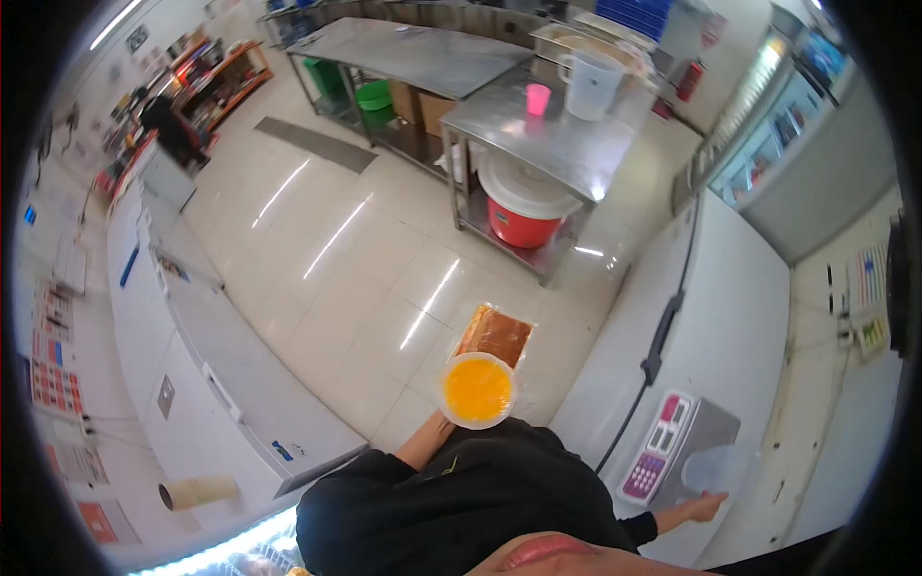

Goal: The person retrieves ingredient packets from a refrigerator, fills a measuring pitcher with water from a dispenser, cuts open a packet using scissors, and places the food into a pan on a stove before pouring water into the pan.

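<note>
My left hand [444, 423] is closed at the side of a round translucent bowl [447, 392] of orange-yellow liquid, in front of my body. Most of its fingers are hidden by the bowl. Just beyond the bowl, and overlapped by it in this view, is a brown-topped cake slab [503, 336] in clear plastic wrap. Off to the right, my right hand [706, 506] pinches the near edge of a clear plastic tub [715, 468]. The tub overlaps the grey plate of a digital scale [663, 437] with a pink-and-white keypad.
White chest freezers stand on the left [240, 384] and right [643, 326]. Ahead, a steel table [480, 120] carries a pink cup [538, 98] and a clear jug [593, 84], with a red tub [523, 226] underneath. A cardboard roll [206, 492] lies at lower left. A person [165, 125] is far left.
</note>
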Tool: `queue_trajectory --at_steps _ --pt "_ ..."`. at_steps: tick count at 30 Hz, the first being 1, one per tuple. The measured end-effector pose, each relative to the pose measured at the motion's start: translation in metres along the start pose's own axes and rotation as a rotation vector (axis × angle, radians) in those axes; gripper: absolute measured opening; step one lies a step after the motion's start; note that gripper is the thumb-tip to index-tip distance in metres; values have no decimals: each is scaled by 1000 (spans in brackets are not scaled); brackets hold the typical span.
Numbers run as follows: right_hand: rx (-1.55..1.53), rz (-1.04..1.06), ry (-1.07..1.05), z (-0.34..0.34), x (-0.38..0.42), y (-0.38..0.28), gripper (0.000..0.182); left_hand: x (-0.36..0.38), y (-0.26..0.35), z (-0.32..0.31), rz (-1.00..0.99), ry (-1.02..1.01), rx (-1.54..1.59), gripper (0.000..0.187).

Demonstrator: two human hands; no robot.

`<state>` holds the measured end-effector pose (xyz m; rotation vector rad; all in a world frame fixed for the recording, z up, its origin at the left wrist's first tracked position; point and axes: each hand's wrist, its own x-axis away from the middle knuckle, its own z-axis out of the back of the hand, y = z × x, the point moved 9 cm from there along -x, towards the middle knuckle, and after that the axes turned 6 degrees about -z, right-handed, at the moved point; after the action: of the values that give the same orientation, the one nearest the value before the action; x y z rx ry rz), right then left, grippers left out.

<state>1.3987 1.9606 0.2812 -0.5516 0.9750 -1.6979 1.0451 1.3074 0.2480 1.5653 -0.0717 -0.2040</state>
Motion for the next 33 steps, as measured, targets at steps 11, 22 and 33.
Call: queue_trajectory --at_steps 11,22,33 --pt "-607 -39 -497 -94 225 -199 57 -35 -11 236 22 389 -89 56" --pt "-530 572 -1053 -405 458 -566 67 -122 -45 345 64 598 -89 59" --pt "37 1262 -563 -727 651 -921 56 -317 -67 409 141 867 -104 62"
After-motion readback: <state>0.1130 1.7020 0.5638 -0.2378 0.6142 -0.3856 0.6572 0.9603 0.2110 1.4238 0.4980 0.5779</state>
